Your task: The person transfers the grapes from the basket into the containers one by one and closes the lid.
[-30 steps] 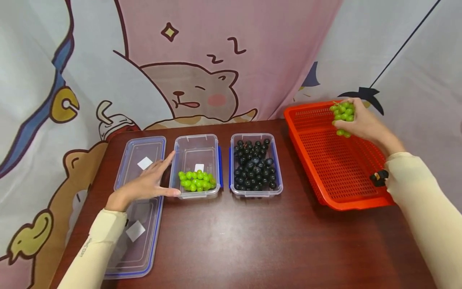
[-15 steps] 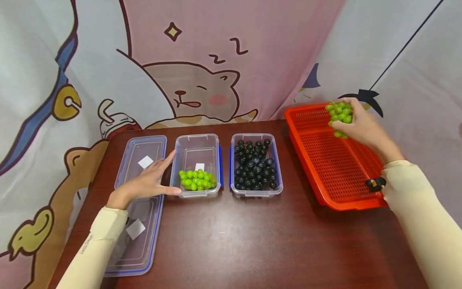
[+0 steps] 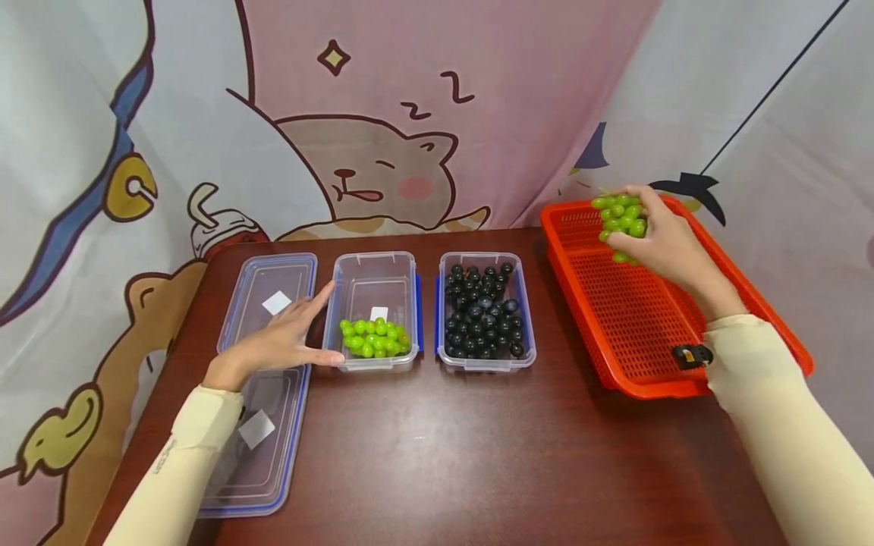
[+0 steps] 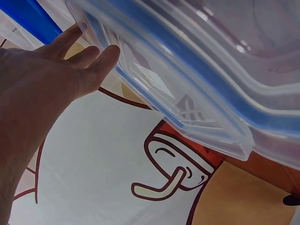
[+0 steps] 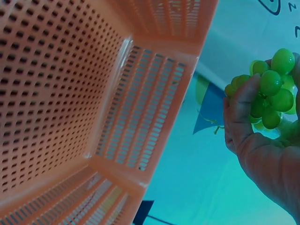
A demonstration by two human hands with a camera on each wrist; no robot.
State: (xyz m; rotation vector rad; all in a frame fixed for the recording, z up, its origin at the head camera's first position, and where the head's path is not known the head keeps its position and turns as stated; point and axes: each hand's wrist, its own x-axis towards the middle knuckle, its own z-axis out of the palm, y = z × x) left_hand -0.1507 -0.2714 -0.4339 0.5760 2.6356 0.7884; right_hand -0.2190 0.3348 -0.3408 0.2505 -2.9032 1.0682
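carrying a green grape bunch (image 3: 620,220) gripped in the right hand (image 3: 655,243) above the red basket (image 3: 635,318), best kept loosely cupped, while the flat, open left hand (image 3: 280,345) steadies the clear container (image 3: 374,284).

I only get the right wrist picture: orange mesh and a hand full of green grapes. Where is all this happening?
Observer: The right hand holds the bunch of green grapes above a red basket at the right end of a dark wooden table.
Visitor: Is there other fruit around?
Observer: Yes. Two clear boxes stand side by side left of the basket; the left box has more green grapes, the right box is full of dark berries.
Visitor: What is the other hand doing?
Observer: The left hand lies flat with straight fingers against the left box's side, resting on two clear lids.
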